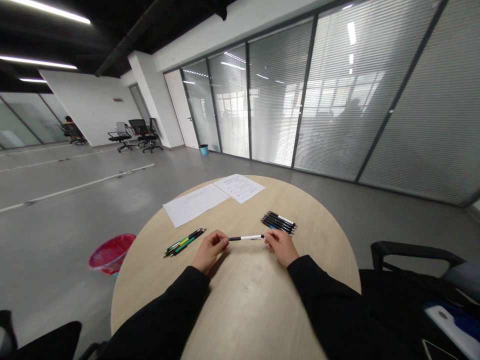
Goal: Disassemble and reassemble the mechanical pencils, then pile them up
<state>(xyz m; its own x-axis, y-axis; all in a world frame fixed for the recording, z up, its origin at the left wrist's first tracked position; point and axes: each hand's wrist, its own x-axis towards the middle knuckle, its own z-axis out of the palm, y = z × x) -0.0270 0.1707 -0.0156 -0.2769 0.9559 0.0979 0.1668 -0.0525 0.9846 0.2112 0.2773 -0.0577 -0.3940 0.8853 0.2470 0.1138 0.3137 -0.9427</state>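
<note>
Between my two hands a white pen [247,238] with a black grip section is held level, just over the table. The fingers of my left hand [213,248] pinch its black end. My right hand [281,245] pinches the other end, where the clip is. Behind my right hand lies a row of several black pens [275,220], one with a white barrel, side by side and partly hidden by that hand. To the left of my left hand rests a small group of green, yellow and black pens [184,243].
The round wooden table [243,310] carries two sheets of paper [197,204] at its far side. A red lined bin [111,252] stands on the floor at the left. A black chair [397,285] with things on its seat is at the right.
</note>
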